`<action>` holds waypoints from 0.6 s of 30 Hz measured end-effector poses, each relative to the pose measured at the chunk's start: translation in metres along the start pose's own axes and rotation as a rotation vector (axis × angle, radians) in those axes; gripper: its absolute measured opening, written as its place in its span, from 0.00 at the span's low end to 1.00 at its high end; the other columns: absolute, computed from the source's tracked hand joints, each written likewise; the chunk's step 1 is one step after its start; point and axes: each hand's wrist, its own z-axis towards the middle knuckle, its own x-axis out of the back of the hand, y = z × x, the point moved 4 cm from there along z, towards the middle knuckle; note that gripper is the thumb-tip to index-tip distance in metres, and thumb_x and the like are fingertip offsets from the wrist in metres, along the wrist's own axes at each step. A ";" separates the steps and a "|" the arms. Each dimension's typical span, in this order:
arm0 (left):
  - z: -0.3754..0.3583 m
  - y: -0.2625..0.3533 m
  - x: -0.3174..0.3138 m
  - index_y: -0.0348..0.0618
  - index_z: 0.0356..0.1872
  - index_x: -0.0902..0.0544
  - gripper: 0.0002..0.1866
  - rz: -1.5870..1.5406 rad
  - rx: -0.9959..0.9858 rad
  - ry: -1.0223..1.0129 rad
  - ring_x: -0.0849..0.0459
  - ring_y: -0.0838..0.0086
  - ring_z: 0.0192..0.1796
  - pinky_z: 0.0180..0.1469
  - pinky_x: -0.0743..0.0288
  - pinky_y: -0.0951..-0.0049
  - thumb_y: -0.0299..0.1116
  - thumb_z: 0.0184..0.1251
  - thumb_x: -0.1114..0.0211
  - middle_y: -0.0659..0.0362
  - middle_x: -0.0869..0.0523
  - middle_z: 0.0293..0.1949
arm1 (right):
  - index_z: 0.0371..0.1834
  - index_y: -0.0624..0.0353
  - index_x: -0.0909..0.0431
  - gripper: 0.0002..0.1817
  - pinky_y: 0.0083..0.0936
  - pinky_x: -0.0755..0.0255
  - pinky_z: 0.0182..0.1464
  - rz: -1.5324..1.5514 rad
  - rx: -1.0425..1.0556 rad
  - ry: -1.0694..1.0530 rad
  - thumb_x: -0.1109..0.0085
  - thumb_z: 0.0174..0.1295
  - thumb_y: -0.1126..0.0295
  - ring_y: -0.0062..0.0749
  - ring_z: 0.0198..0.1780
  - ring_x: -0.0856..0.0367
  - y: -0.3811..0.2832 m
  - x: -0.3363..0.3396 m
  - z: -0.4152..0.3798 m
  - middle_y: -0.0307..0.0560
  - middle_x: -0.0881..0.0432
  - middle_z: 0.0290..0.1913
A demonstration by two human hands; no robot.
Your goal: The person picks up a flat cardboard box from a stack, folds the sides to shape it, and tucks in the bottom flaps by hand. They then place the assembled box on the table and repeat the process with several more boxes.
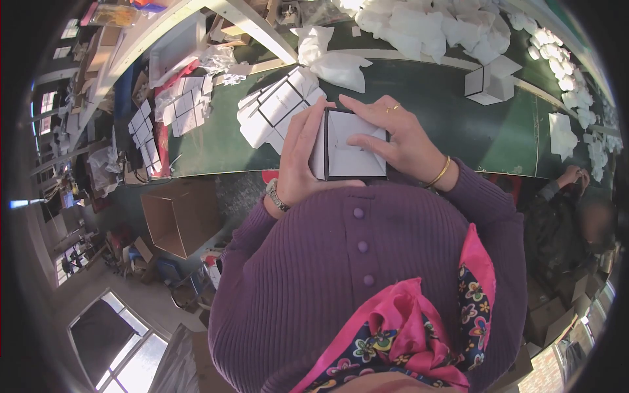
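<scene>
A small white box with black edges [339, 141] is held in front of my chest, its open side facing up toward me. My left hand [298, 147] wraps round its left side, fingers along the wall and thumb under the near edge. On the right, my right hand [403, 134] grips the box, with the thumb reaching inside and the index finger at the far rim. A stack of white boxes with black edges [272, 108] lies on the green table [419, 98] just beyond my left hand.
White plastic bags [337, 69] and a heap of white bags [419, 29] lie at the back. An open white box [490, 82] stands at the right. More black-edged boxes [187, 108] sit at the left. A cardboard box [180, 216] is below the table edge. Another person [570, 223] is at the right.
</scene>
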 end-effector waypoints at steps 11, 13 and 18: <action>0.011 -0.033 0.013 0.39 0.79 0.46 0.69 0.004 0.082 0.229 0.37 0.56 0.76 0.74 0.39 0.52 0.69 0.39 0.22 0.48 0.41 0.77 | 0.64 0.51 0.21 0.20 0.17 0.31 0.43 0.186 -0.111 0.342 0.40 0.71 0.62 0.22 0.46 0.23 0.006 0.040 -0.003 0.40 0.15 0.56; 0.012 -0.043 0.020 0.40 0.80 0.50 0.70 0.008 0.116 0.385 0.42 0.59 0.79 0.77 0.44 0.54 0.69 0.41 0.22 0.49 0.46 0.79 | 0.59 0.53 0.17 0.17 0.14 0.30 0.32 0.284 -0.202 0.510 0.43 0.72 0.60 0.20 0.40 0.20 0.015 0.051 -0.009 0.46 0.13 0.53; 0.019 -0.058 0.001 0.43 0.77 0.46 0.65 -0.173 0.165 0.420 0.37 0.60 0.74 0.75 0.42 0.58 0.56 0.40 0.14 0.52 0.42 0.75 | 0.68 0.59 0.33 0.30 0.13 0.31 0.21 0.829 -0.628 0.226 0.46 0.73 0.49 0.24 0.22 0.23 0.045 0.031 -0.019 0.54 0.23 0.58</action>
